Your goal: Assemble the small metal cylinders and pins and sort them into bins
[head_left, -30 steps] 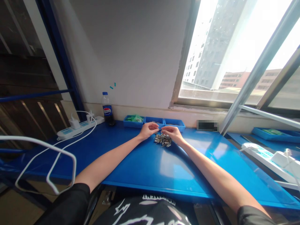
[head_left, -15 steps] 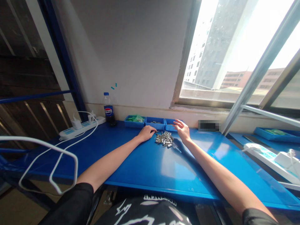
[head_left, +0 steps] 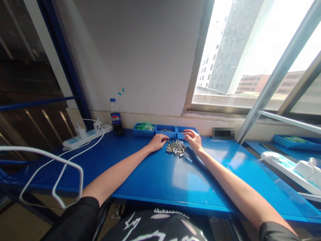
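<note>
A pile of small silver metal cylinders with thin stems [head_left: 176,148] lies on the blue table. At its left edge, my left hand [head_left: 157,143] rests with fingers curled and tips drawn together; what they may hold is too small to make out. My right hand [head_left: 193,139] hovers at the pile's upper right, before the right blue bin [head_left: 180,129], its fingers bent and apart with nothing visible in them. Behind the pile, the middle blue bin [head_left: 165,127] holds some silver parts. The left blue bin [head_left: 136,133] has green plastic packets in it.
A cola bottle [head_left: 116,117] stands left of the bins by the wall. Farther left lies a white power strip [head_left: 87,136] with a looping white cable [head_left: 81,174]. Another power strip [head_left: 281,160] and blue tray [head_left: 288,144] are at the right beyond a metal post [head_left: 250,117].
My right hand has shifted slightly left and down, its fingers less spread. My left hand stays at the pile's left edge, with little change.
</note>
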Available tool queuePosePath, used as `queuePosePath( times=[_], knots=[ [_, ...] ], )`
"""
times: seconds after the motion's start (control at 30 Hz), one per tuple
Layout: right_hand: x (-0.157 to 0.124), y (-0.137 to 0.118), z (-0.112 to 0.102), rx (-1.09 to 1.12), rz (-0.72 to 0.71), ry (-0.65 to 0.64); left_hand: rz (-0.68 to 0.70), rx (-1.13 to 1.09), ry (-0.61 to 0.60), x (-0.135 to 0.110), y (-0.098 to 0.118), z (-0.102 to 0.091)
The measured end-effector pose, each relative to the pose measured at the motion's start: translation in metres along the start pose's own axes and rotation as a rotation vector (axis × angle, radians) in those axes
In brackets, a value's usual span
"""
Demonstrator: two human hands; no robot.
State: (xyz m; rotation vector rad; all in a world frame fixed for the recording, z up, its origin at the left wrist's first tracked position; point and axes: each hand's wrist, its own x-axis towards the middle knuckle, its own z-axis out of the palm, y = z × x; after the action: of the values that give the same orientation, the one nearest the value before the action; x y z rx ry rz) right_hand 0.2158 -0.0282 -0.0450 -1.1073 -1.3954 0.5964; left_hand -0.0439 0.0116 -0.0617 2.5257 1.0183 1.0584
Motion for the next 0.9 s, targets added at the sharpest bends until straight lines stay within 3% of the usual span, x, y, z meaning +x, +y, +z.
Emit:
queuePosePath(
  times=[0.23,0.4,0.7,0.9],
  knots=[
    [-0.006,-0.004,0.005,-0.014,-0.022,-0.104,-0.116,-0.366,0.157,0.003,0.002,0.0],
    [-0.011,-0.009,0.015,-0.015,-0.03,-0.287,-0.172,-0.563,0.103,0.004,0.011,0.004],
    [-0.015,-0.012,0.022,0.042,0.021,-0.348,-0.116,-0.593,0.067,0.003,0.014,0.006],
    [-0.011,-0.005,0.022,0.095,0.093,-0.3,-0.122,-0.41,0.119,0.002,0.018,0.006]
  ],
)
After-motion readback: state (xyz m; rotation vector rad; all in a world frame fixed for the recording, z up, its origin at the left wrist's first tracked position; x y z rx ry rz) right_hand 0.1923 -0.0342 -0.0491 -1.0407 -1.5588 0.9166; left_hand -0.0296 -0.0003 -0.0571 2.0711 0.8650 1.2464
